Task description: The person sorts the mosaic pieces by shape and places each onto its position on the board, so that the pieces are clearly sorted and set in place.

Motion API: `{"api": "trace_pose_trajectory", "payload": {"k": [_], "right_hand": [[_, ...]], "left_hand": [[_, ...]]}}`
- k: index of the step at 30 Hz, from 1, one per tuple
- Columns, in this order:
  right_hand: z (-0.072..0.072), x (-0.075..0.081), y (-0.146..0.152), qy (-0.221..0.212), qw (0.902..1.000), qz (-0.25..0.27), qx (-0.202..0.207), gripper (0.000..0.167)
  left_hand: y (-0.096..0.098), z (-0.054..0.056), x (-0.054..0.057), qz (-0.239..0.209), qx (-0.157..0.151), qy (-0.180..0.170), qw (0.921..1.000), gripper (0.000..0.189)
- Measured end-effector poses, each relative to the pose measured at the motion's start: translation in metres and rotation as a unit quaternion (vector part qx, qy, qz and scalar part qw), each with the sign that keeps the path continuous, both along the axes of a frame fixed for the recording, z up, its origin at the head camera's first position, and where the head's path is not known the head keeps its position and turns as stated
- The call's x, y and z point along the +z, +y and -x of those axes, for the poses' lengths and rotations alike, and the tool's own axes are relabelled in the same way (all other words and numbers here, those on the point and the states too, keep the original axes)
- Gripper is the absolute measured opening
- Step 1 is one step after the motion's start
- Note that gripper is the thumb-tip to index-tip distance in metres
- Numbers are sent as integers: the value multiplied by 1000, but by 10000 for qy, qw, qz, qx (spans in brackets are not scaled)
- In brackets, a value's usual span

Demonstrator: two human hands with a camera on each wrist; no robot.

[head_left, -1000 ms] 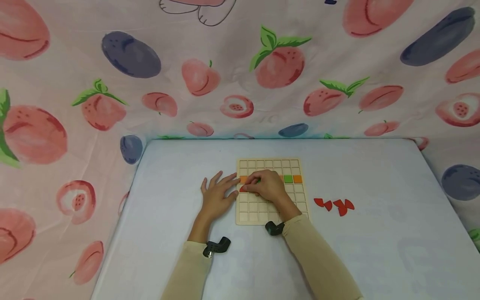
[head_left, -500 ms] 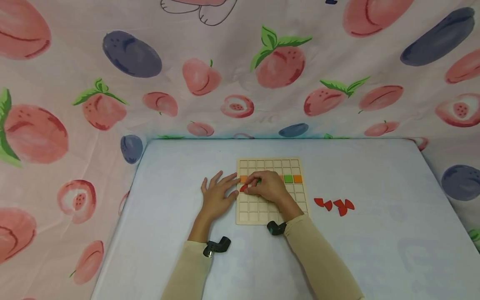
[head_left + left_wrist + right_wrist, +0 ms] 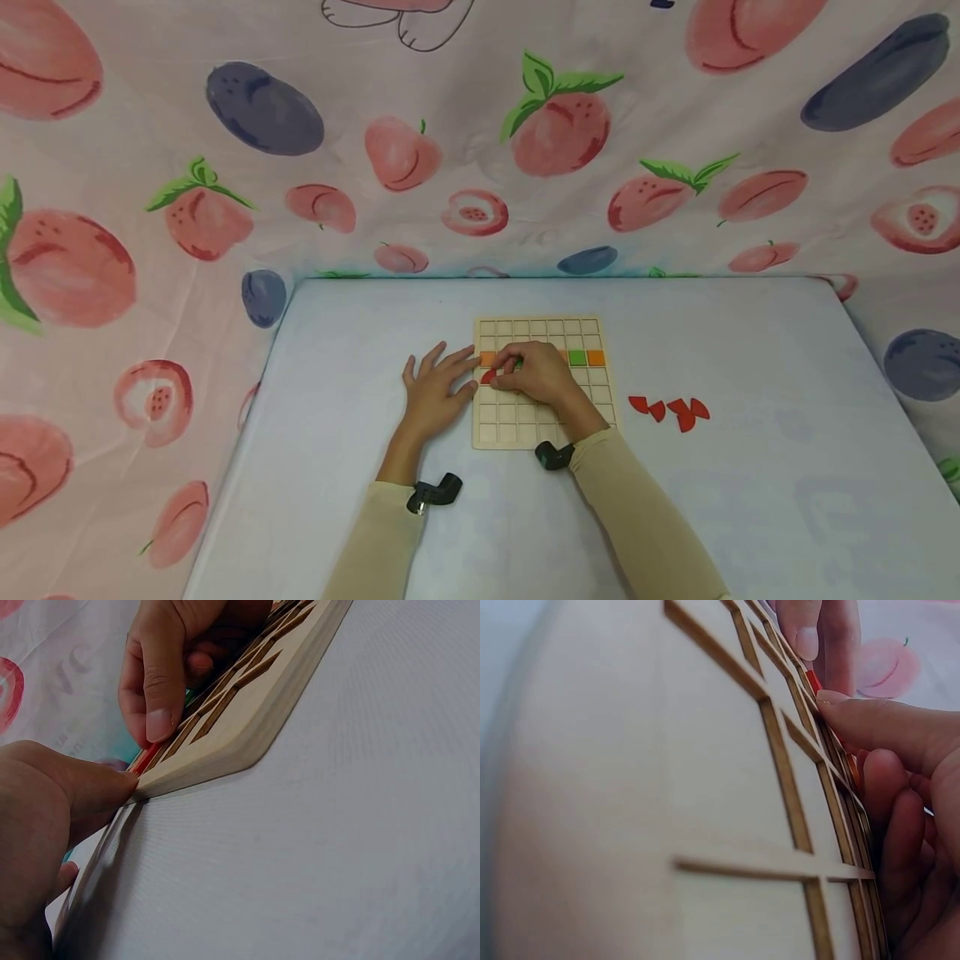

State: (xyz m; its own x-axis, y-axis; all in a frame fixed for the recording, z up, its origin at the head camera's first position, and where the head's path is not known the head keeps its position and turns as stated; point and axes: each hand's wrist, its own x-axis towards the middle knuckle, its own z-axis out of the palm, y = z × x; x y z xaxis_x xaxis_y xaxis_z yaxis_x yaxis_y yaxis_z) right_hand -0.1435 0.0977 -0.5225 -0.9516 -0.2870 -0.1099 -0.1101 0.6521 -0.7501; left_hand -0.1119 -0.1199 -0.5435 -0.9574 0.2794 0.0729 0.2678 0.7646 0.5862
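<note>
A wooden grid board (image 3: 517, 413) lies on the table, one of its rows partly filled with orange tiles (image 3: 596, 357) and a green tile (image 3: 577, 357). Just below that row, at the left edge, a red quarter-circle piece (image 3: 487, 377) is in a cell. My right hand (image 3: 537, 372) pinches this piece at its right side, thumb and index fingertips against it; the other fingers are curled under. Fingers spread, my left hand (image 3: 433, 398) touches the board's left edge with its fingertips. In the left wrist view, the left thumb (image 3: 105, 791) meets the board's edge beside the red piece (image 3: 142, 760).
Several loose red quarter-circle pieces (image 3: 683, 414) lie on the white table (image 3: 750, 500) right of the board. A fruit-patterned cloth (image 3: 450, 108) hangs behind the table and along its sides. Each wrist wears a small black camera (image 3: 442, 490).
The red piece has turned slightly and sits further into its cell. My right hand has shifted a little to the right; the left hand stays in place.
</note>
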Motion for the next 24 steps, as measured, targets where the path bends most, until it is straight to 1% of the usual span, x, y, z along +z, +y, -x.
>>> {"api": "trace_pose_trajectory", "payload": {"k": [10, 12, 14, 17, 19, 22, 24], "right_hand": [[-4, 4, 2, -243, 9996, 117, -76, 21], [-6, 4, 4, -368, 9990, 236, -99, 21], [-8, 6, 8, -529, 9972, 521, -86, 21], [-11, 8, 17, -701, 9925, 1004, 5, 20], [-13, 12, 26, -795, 9894, 1209, 85, 20], [-14, 20, 42, -830, 9893, 1186, 175, 21], [-15, 27, 55, -799, 9912, 1031, 214, 19]], "left_hand": [[2, 0, 1, -80, 5, -17, 10000, 42], [2, -1, 2, -87, -7, -29, 10000, 42], [3, -1, 2, -92, -2, -37, 10000, 42], [2, -1, 2, -93, 31, -1, 10000, 42], [2, -1, 1, -89, 56, 19, 9999, 41], [2, -1, 1, -91, 88, 16, 9999, 42], [2, -1, 0, -92, 106, 7, 9999, 42]]}}
